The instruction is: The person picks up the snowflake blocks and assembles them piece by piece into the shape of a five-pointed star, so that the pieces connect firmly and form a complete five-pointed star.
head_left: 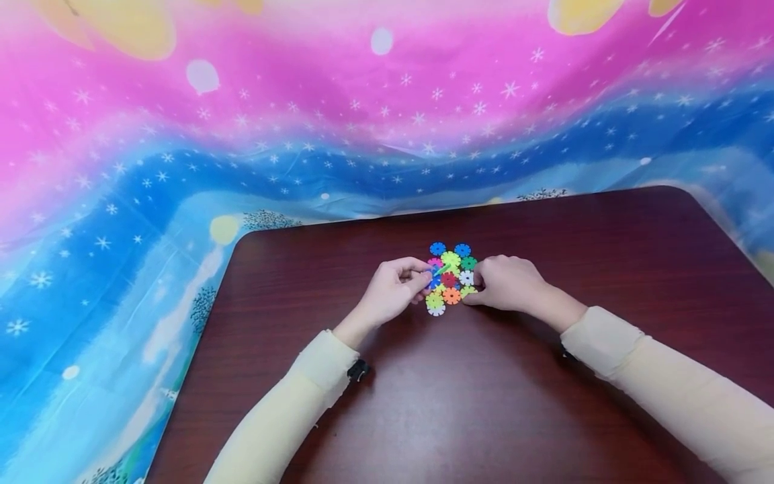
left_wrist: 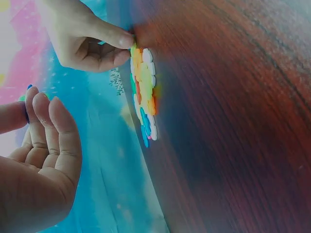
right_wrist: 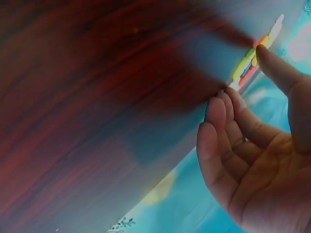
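Colourful notched snowflake discs (head_left: 451, 296) lie together in a flat cluster on the table, in orange, yellow-green, white, red, green and blue. My left hand (head_left: 390, 289) is at the cluster's left side, pinching a blue snowflake disc (head_left: 433, 281) between thumb and fingers. A thin green disc (head_left: 444, 269) shows edge-on beside it; whether the two are joined I cannot tell. My right hand (head_left: 510, 282) holds the cluster's right edge, thumb at a yellow-green disc and index finger near a white disc (head_left: 466, 277). In the left wrist view the cluster (left_wrist: 146, 82) appears nearly edge-on.
The dark reddish-brown wooden table (head_left: 423, 417) has rounded corners. Behind it and to the left hangs a pink and blue cloth (head_left: 338, 114) with snowflakes. A small black device (head_left: 359, 370) sits at the left sleeve cuff.
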A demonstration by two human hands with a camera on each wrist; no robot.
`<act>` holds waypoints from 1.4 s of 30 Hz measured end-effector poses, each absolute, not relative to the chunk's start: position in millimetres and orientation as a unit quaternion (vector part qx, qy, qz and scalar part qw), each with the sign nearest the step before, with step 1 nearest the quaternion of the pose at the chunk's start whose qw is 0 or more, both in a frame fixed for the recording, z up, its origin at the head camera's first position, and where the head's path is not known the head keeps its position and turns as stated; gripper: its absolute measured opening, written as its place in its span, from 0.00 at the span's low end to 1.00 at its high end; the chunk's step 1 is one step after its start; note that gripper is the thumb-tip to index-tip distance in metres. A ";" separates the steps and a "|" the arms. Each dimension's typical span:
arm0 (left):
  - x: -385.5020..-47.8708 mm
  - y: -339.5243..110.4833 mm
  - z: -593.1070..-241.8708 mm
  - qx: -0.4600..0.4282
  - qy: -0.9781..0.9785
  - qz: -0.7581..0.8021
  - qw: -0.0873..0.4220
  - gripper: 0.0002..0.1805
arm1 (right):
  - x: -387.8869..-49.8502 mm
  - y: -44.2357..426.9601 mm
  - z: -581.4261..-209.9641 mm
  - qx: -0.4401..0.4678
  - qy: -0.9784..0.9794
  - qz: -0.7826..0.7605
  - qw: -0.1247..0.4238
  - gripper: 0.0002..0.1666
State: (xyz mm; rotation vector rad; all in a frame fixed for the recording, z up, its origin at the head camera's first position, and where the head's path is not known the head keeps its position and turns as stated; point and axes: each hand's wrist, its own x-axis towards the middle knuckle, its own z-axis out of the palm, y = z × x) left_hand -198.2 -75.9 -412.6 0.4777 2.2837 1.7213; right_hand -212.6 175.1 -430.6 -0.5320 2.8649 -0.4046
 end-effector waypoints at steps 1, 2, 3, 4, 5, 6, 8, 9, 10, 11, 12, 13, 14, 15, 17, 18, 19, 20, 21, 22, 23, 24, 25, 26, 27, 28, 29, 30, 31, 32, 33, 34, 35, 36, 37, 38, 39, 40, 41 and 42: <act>-198.2 -75.8 -412.3 0.163 0.782 0.589 0.121 0.11 | -213.2 173.9 -430.2 -0.176 0.969 -0.137 0.103 0.24; -198.2 -75.8 -412.1 0.162 0.782 0.589 0.122 0.11 | -213.8 173.3 -430.0 -0.174 0.969 -0.140 0.108 0.23; -198.3 -75.8 -412.2 0.161 0.782 0.589 0.122 0.11 | -214.4 173.2 -429.7 -0.171 0.968 -0.143 0.113 0.21; -198.3 -75.7 -412.1 0.159 0.783 0.589 0.123 0.10 | -214.9 173.3 -429.3 -0.172 0.967 -0.146 0.118 0.19; -198.3 -75.6 -412.1 0.157 0.783 0.588 0.124 0.10 | -215.6 173.6 -429.0 -0.172 0.965 -0.152 0.126 0.18; -198.3 -75.5 -412.3 0.157 0.784 0.587 0.125 0.10 | -216.0 174.1 -428.9 -0.171 0.963 -0.160 0.134 0.17; -197.8 -75.6 -412.5 0.156 0.784 0.586 0.128 0.10 | -216.2 175.6 -429.0 -0.170 0.957 -0.182 0.145 0.18; -197.6 -75.6 -412.7 0.157 0.784 0.586 0.129 0.10 | -216.2 176.3 -429.3 -0.173 0.954 -0.196 0.148 0.18; -197.4 -75.7 -412.9 0.158 0.784 0.586 0.130 0.10 | -215.9 177.0 -429.5 -0.177 0.949 -0.211 0.150 0.19; -197.1 -75.7 -413.0 0.159 0.783 0.587 0.132 0.11 | -215.5 177.7 -429.9 -0.182 0.945 -0.225 0.150 0.18; -197.1 -75.8 -413.6 0.160 0.781 0.588 0.133 0.11 | -214.8 178.3 -430.3 -0.187 0.942 -0.238 0.148 0.18; -196.9 -75.6 -413.9 0.159 0.781 0.589 0.134 0.11 | -214.1 179.1 -430.9 -0.193 0.938 -0.250 0.145 0.17; -197.1 -75.2 -414.3 0.160 0.781 0.589 0.135 0.11 | -213.3 180.0 -431.7 -0.200 0.934 -0.260 0.139 0.16; -197.0 -74.8 -414.6 0.160 0.780 0.590 0.135 0.10 | -212.4 180.8 -432.2 -0.205 0.932 -0.269 0.133 0.15; -197.0 -74.1 -414.8 0.159 0.779 0.591 0.136 0.10 | -209.8 182.2 -432.4 -0.211 0.928 -0.284 0.119 0.14; -197.2 -73.7 -415.1 0.159 0.779 0.591 0.137 0.10 | -208.4 182.7 -432.3 -0.211 0.926 -0.291 0.112 0.13; -197.2 -73.4 -415.2 0.158 0.779 0.591 0.138 0.10 | -206.9 183.2 -431.9 -0.213 0.925 -0.298 0.103 0.13; -197.2 -73.1 -415.3 0.158 0.778 0.592 0.138 0.10 | -205.1 183.5 -430.8 -0.213 0.923 -0.306 0.094 0.14; -197.2 -72.9 -415.3 0.158 0.778 0.593 0.138 0.10 | -203.2 183.9 -429.6 -0.212 0.921 -0.315 0.085 0.14; -197.2 -72.8 -415.4 0.157 0.777 0.593 0.139 0.10 | -201.3 183.8 -428.1 -0.211 0.919 -0.323 0.076 0.14; -197.2 -72.6 -415.4 0.155 0.777 0.594 0.139 0.10 | -199.4 183.7 -426.6 -0.210 0.918 -0.331 0.067 0.13; -197.1 -72.3 -415.4 0.154 0.777 0.594 0.139 0.10 | -197.2 183.3 -424.6 -0.211 0.915 -0.339 0.058 0.13; -196.9 -72.0 -415.1 0.152 0.777 0.594 0.140 0.10 | -195.3 183.0 -423.0 -0.211 0.912 -0.347 0.050 0.13; -196.6 -71.7 -414.8 0.150 0.778 0.594 0.140 0.11 | -193.2 182.5 -421.3 -0.211 0.910 -0.355 0.044 0.12; -196.3 -71.4 -414.5 0.148 0.778 0.594 0.141 0.11 | -191.1 181.7 -419.8 -0.211 0.907 -0.361 0.038 0.12; -195.9 -71.1 -414.2 0.146 0.778 0.595 0.142 0.11 | -189.1 180.8 -418.2 -0.212 0.906 -0.366 0.031 0.11; -195.5 -70.7 -413.6 0.144 0.778 0.595 0.143 0.11 | -186.7 180.3 -416.4 -0.215 0.903 -0.372 0.025 0.11; -195.0 -70.3 -413.2 0.143 0.778 0.595 0.144 0.11 | -184.6 179.6 -415.2 -0.218 0.900 -0.378 0.020 0.11; -194.6 -69.8 -412.9 0.142 0.778 0.595 0.144 0.11 | -182.7 179.0 -414.3 -0.222 0.896 -0.384 0.013 0.11; -194.2 -69.4 -412.7 0.141 0.777 0.596 0.145 0.11 | -180.7 178.3 -413.3 -0.226 0.894 -0.387 0.004 0.11; -193.9 -68.8 -412.4 0.142 0.775 0.598 0.146 0.11 | -178.9 177.7 -412.5 -0.231 0.891 -0.390 -0.006 0.12; -193.6 -68.2 -412.4 0.143 0.773 0.600 0.148 0.11 | -177.4 177.4 -412.1 -0.236 0.889 -0.392 -0.017 0.12; -193.3 -67.6 -412.3 0.145 0.772 0.601 0.148 0.11 | -176.0 177.0 -411.9 -0.242 0.887 -0.392 -0.027 0.12; -193.1 -66.9 -412.5 0.147 0.770 0.603 0.149 0.11 | -175.0 176.4 -412.1 -0.247 0.885 -0.392 -0.038 0.12; -192.8 -66.2 -412.7 0.148 0.768 0.605 0.151 0.11 | -174.0 176.0 -412.1 -0.251 0.884 -0.390 -0.047 0.12; -192.7 -65.7 -413.2 0.149 0.766 0.606 0.153 0.11 | -173.1 175.7 -412.2 -0.255 0.884 -0.388 -0.055 0.12; -192.3 -65.2 -413.5 0.150 0.765 0.607 0.154 0.11 | -172.3 175.5 -412.3 -0.259 0.883 -0.387 -0.062 0.12; -192.3 -64.7 -414.2 0.151 0.764 0.608 0.156 0.11 | -171.6 175.2 -412.6 -0.262 0.882 -0.385 -0.066 0.12; -192.1 -64.3 -414.6 0.150 0.764 0.608 0.156 0.11 | -170.9 174.9 -412.9 -0.265 0.882 -0.383 -0.071 0.12; -191.6 -64.0 -414.6 0.150 0.765 0.607 0.157 0.11 | -170.2 174.8 -412.7 -0.268 0.882 -0.382 -0.074 0.12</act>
